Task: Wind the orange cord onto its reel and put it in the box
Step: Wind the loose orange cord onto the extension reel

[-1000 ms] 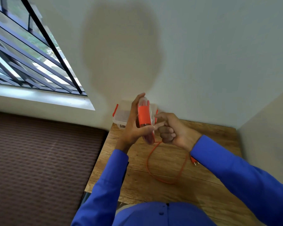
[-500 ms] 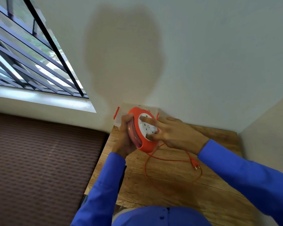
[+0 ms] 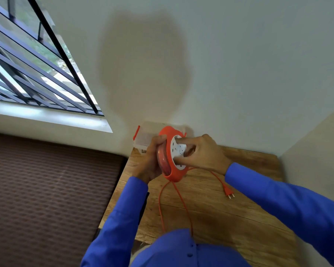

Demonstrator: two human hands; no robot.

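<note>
Left hand [image 3: 152, 160] grips the reel [image 3: 171, 155] above the table's [image 3: 249, 218] far left corner, right hand [image 3: 199, 153] fingers on its face, so imo crank steady w/ cord [image 3: 181, 197] feeding flat, box [image 3: 143, 139] just behind.

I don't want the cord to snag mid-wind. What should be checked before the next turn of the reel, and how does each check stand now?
1. Reel held firmly: ok, the left hand has a grip on its rim.
2. Winding hand in place: ok, the right hand has fingers on the white socket face.
3. Loose orange cord free of knots: cannot tell, its loop runs off the wooden table edge behind the shirt.
4. Plug clear of snags: ok, it lies alone on the table.
5. Box ready to receive: cannot tell, mostly hidden behind the reel.
</note>
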